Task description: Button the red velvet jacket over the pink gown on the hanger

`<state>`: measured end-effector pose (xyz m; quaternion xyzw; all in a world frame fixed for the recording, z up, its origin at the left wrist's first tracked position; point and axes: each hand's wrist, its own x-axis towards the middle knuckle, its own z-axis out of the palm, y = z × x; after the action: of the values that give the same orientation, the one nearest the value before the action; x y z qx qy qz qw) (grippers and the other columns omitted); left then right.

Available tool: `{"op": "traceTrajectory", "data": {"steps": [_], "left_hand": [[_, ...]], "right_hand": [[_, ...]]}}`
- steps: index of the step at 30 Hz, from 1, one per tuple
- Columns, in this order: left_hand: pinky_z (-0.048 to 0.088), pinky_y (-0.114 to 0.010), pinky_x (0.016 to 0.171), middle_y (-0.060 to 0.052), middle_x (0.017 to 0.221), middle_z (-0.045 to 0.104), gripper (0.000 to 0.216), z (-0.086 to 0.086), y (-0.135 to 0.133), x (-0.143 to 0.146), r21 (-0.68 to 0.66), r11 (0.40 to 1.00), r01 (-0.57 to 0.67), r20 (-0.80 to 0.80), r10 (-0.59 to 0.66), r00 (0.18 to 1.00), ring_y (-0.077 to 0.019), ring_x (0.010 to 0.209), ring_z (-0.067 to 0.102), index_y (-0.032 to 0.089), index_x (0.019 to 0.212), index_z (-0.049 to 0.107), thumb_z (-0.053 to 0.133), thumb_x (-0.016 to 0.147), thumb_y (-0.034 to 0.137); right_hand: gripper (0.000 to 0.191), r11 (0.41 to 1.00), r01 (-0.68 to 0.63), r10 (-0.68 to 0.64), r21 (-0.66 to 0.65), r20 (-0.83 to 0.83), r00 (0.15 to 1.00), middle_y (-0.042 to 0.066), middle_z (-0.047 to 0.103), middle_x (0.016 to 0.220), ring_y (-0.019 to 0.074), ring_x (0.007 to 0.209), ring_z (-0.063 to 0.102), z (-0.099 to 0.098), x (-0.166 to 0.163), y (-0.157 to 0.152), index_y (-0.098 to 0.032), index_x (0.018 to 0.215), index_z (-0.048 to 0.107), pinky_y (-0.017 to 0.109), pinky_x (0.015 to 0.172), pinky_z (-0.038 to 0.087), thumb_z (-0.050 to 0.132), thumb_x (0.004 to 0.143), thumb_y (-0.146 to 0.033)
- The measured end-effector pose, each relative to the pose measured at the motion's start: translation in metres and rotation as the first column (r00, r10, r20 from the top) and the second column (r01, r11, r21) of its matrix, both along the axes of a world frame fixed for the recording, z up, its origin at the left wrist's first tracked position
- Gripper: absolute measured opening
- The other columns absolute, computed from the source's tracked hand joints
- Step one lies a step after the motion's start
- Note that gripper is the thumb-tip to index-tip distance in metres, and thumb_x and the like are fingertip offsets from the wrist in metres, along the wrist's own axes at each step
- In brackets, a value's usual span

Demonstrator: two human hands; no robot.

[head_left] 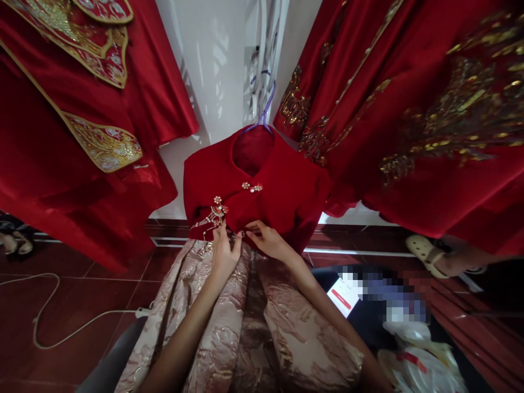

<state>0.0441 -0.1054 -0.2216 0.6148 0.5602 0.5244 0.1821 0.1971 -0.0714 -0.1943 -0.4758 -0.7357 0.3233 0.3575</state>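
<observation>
A short red jacket [278,180] hangs before me on a purple hanger [266,106]. A jewelled clasp [251,187] fastens it below the neckline. On its left front sits a beaded flower ornament [216,210] with dangling strands. Below the jacket falls a pale gold brocade skirt [225,333]. My left hand [225,251] grips the jacket's lower front, beside the ornament's strands. Opposite it, my right hand [268,240] pinches the same front. Between my fingertips a small shiny piece shows; its kind is too small to tell.
Red embroidered garments [106,109] hang at left, and sequinned red ones [409,125] at right. A lit phone [346,295] and plastic bags [426,360] lie on a dark surface at lower right. Nearby is a person's foot in a clog [426,254]. A white cable [45,344] crosses the tiles.
</observation>
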Motion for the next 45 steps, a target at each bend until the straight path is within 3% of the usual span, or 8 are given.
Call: {"op": "traceTrajectory", "data": {"steps": [3, 7, 10, 16, 22, 29, 40, 45], "left_hand": [[0.047, -0.037, 0.085, -0.01, 0.097, 0.057, 0.069, -0.003, 0.001, 0.0, -0.05, 0.998, 0.041, 0.052, -0.039, 0.998, -0.0204, 0.087, 0.058, 0.014, 0.14, 0.029, 0.055, 0.083, 0.043], [0.047, -0.026, 0.051, 0.004, 0.062, 0.054, 0.086, -0.002, 0.011, -0.026, -0.244, 0.964, 0.107, 0.276, -0.037, 0.96, -0.0121, 0.045, 0.05, 0.013, 0.147, 0.005, 0.051, 0.083, 0.049], [0.041, -0.021, 0.042, 0.008, 0.057, 0.049, 0.094, -0.003, 0.022, -0.051, -0.266, 0.962, 0.061, 0.363, 0.042, 0.931, -0.0092, 0.039, 0.042, 0.016, 0.146, -0.004, 0.055, 0.08, 0.046], [0.052, -0.03, 0.073, -0.007, 0.101, 0.052, 0.098, -0.007, 0.03, -0.055, -0.033, 0.994, -0.101, 0.157, 0.105, 0.982, -0.0155, 0.081, 0.056, 0.021, 0.144, 0.018, 0.073, 0.064, 0.035], [0.033, -0.048, 0.105, -0.021, 0.126, 0.044, 0.092, -0.009, 0.036, -0.03, 0.07, 0.988, -0.141, -0.05, 0.145, 0.988, -0.0319, 0.121, 0.042, 0.008, 0.142, 0.021, 0.069, 0.068, 0.035], [0.036, -0.048, 0.102, -0.023, 0.128, 0.044, 0.088, -0.011, 0.051, -0.026, 0.063, 0.976, -0.207, -0.132, 0.213, 0.968, -0.0331, 0.119, 0.044, 0.004, 0.142, 0.019, 0.064, 0.07, 0.027], [0.041, -0.044, 0.095, -0.018, 0.116, 0.052, 0.062, -0.015, 0.045, -0.045, 0.174, 0.969, -0.174, -0.2, 0.208, 0.958, -0.028, 0.106, 0.051, 0.009, 0.137, 0.031, 0.05, 0.078, 0.019], [0.039, -0.047, 0.093, -0.015, 0.103, 0.053, 0.061, -0.007, 0.04, -0.053, 0.214, 0.919, -0.33, -0.252, 0.379, 0.891, -0.0296, 0.099, 0.049, 0.008, 0.131, 0.038, 0.057, 0.075, 0.023]], "right_hand": [[0.015, 1.0, -0.002, 0.002, 0.002, -0.023, 1.0, 0.008, 0.068, 0.098, 0.0152, 0.092, 0.066, -0.012, -0.003, 0.003, -0.017, 0.1, 0.056, 0.034, 0.086, 0.052, 0.054, 0.085, -0.019], [0.016, 1.0, 0.023, -0.023, 0.015, -0.039, 0.999, 0.008, 0.067, 0.096, 0.0156, 0.09, 0.065, -0.018, -0.007, 0.006, -0.016, 0.099, 0.056, 0.035, 0.085, 0.053, 0.057, 0.083, -0.021], [0.018, 0.999, 0.034, -0.032, 0.02, -0.057, 0.998, 0.008, 0.065, 0.096, 0.0155, 0.09, 0.064, -0.021, -0.007, 0.007, -0.016, 0.101, 0.054, 0.034, 0.083, 0.054, 0.057, 0.083, -0.021], [0.026, 0.998, 0.06, -0.059, 0.018, -0.054, 0.997, 0.007, 0.065, 0.094, 0.0151, 0.087, 0.063, -0.026, -0.01, 0.007, -0.016, 0.101, 0.054, 0.031, 0.078, 0.053, 0.063, 0.078, -0.025], [0.034, 1.0, -0.011, 0.01, -0.018, -0.078, 0.997, 0.005, 0.064, 0.089, 0.0135, 0.08, 0.061, -0.026, -0.017, 0.003, -0.016, 0.105, 0.053, 0.028, 0.073, 0.05, 0.064, 0.077, -0.032], [0.027, 0.995, 0.093, -0.095, -0.037, -0.046, 0.994, -0.003, 0.056, 0.068, 0.0111, 0.062, 0.055, -0.034, -0.027, 0.002, -0.017, 0.092, 0.057, 0.024, 0.062, 0.046, 0.068, 0.072, -0.031], [0.013, 0.989, 0.072, -0.08, 0.128, 0.062, 0.995, -0.002, 0.058, 0.07, 0.0098, 0.058, 0.054, -0.018, -0.017, -0.001, -0.02, 0.077, 0.053, 0.02, 0.058, 0.042, 0.065, 0.071, -0.022], [0.014, 0.991, 0.116, -0.119, 0.074, 0.038, 0.992, -0.004, 0.058, 0.06, 0.011, 0.055, 0.058, -0.016, -0.014, -0.002, -0.02, 0.076, 0.051, 0.019, 0.055, 0.042, 0.063, 0.071, -0.023]]}}
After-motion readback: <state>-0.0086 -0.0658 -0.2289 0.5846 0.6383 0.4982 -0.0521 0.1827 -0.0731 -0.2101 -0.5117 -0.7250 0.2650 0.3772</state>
